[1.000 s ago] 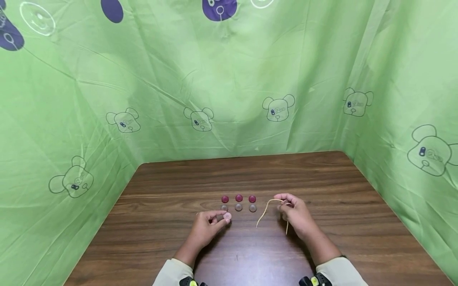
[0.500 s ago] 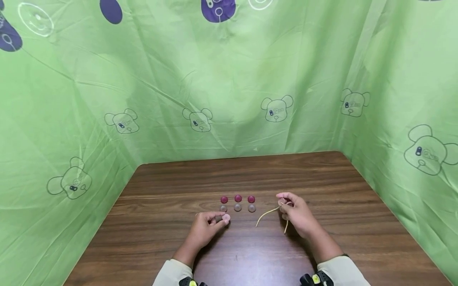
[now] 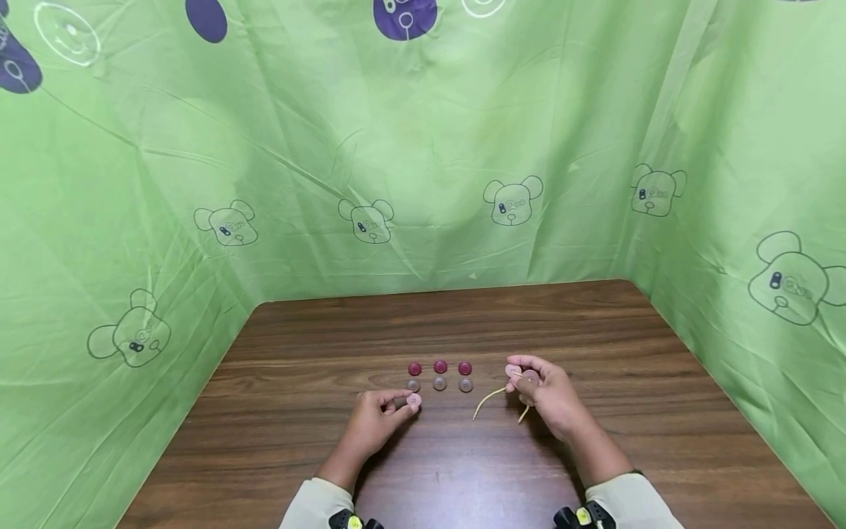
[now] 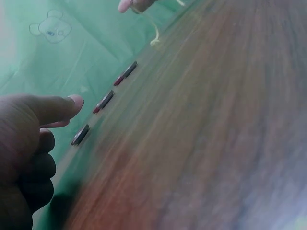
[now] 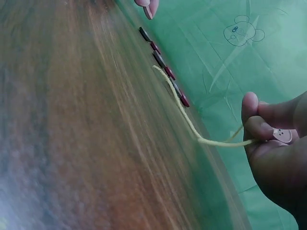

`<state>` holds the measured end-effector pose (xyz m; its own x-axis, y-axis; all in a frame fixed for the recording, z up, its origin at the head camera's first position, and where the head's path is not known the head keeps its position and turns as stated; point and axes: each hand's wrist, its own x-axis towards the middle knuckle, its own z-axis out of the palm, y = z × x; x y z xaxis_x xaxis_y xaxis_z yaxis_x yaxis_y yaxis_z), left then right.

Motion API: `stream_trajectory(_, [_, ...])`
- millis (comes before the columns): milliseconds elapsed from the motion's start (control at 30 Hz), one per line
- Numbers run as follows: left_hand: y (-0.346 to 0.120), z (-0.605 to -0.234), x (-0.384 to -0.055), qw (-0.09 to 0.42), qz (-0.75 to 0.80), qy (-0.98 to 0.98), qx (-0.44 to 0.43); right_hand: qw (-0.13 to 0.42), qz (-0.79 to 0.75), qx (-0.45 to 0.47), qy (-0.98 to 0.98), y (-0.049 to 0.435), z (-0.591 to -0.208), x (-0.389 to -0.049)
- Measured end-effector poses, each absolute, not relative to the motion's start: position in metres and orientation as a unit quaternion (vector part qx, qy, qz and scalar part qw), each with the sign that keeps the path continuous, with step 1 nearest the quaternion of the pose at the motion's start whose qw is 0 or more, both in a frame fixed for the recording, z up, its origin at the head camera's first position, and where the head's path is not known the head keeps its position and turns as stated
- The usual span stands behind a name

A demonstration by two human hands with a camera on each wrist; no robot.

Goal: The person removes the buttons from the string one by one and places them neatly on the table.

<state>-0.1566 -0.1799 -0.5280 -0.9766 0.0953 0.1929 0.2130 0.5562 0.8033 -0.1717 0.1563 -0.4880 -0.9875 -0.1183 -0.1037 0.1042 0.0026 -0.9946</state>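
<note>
In the head view, my left hand (image 3: 378,420) pinches a pink button (image 3: 413,399) between thumb and index finger, just in front of the nearer row of buttons. To the right, my right hand (image 3: 554,397) holds a yellow string (image 3: 487,401) together with pink buttons, one at the fingertips (image 3: 512,370) and another closer to the palm. The string passes at the front button; one long end hangs left and a shorter end shows below the hand. From the right wrist, the fingers cover most of a pale pink button (image 5: 282,135), and the string (image 5: 186,120) trails out from them.
Three dark red buttons (image 3: 440,366) form a row on the brown wooden table (image 3: 344,330), with three grey-brown buttons (image 3: 439,383) in a row nearer me. Green printed cloth (image 3: 429,147) stands around the table's back and sides.
In my right hand the front pink button has shifted left and now shows its face, with a second button exposed behind it. My left hand, still pinching its button, has moved slightly left.
</note>
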Motion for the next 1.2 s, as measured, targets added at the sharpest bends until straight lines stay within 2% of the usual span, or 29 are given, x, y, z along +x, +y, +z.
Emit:
stream_trajectory(667, [-0.1841,-0.5302,-0.1586,0.1,-0.404,-0.902,-0.11,0.057,-0.675,-0.005,0.736,0.155,-0.4901,-0.1724])
stream_trajectory(1200, [-0.185,-0.5334,-0.1601,0.095,-0.375,-0.917,-0.094,-0.016,-0.669,-0.003,0.743,0.158,-0.4874,-0.1726])
